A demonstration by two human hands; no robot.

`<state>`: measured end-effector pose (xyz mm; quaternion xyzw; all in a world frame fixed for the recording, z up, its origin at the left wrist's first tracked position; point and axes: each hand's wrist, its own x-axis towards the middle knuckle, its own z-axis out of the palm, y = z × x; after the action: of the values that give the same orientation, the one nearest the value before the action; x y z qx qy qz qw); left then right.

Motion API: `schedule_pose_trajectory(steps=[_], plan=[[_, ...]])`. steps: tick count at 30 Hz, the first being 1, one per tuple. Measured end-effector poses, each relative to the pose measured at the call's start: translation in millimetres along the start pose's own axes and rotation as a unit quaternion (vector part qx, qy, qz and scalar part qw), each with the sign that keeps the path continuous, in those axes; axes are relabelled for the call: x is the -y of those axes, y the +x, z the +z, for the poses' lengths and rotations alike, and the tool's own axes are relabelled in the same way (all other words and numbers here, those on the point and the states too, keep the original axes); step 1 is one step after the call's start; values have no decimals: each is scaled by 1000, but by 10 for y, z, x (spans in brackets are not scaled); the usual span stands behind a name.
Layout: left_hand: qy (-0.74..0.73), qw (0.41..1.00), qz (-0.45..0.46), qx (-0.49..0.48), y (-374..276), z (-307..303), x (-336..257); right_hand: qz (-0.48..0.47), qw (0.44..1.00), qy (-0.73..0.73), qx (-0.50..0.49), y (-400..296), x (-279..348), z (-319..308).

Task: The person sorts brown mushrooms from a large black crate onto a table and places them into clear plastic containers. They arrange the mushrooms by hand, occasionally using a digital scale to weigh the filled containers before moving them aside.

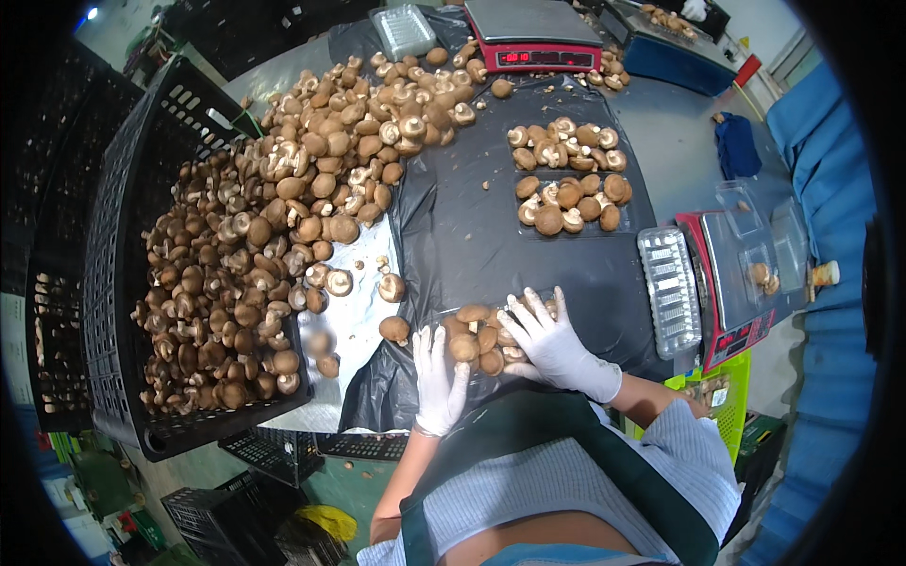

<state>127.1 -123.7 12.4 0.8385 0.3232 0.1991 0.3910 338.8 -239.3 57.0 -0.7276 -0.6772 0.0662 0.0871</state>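
Directly before me, a clear plastic tray [483,384] holds several brown shiitake mushrooms [464,347]. My left hand [437,385], in a white glove, lies along the tray's left end with its fingers straight and thumb apart. Over the right end spreads my right hand [563,347], also gloved, its fingers fanned and touching mushrooms; it hides part of that end. A single mushroom [393,329] sits just beyond my left fingertips. Farther off to the right are two filled trays, the nearer [566,232] and the farther [566,148], both with mushrooms in rows.
At left, a tipped black plastic crate [120,283] spills a large mushroom heap [283,205] onto the table. Red digital scales stand at the back [538,35] and right [729,283]. Stacked empty clear trays [669,290] lie beside the right scale. Black plastic sheeting [460,233] covers the tabletop.
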Motion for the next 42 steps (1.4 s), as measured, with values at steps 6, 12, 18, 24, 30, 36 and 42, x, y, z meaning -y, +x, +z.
schedule_pose_trajectory(steps=[6, 12, 18, 24, 30, 36, 42], plan=[[-124, 992, -15, -8, 101, 17, -9, -39, 996, -13, -83, -76, -3, 279], [-226, 974, -29, -10, 134, 113, 105, 17, 997, 18, -76, -122, -326, -9], [-237, 969, -70, -9, 108, 105, 80, 90, 995, -34, -9, -177, -902, -142], [-224, 972, -69, -2, 137, 46, 127, 99, 994, -30, -22, -5, -1393, -151], [-244, 966, -87, -6, 111, -15, 124, 125, 989, -64, -39, 362, -1805, -175], [-247, 964, -97, -12, 85, -43, 137, 176, 975, -132, -17, 615, -2143, -184], [-239, 966, -95, -21, 53, -72, 157, 201, 968, -124, -80, 496, -1931, -316]])
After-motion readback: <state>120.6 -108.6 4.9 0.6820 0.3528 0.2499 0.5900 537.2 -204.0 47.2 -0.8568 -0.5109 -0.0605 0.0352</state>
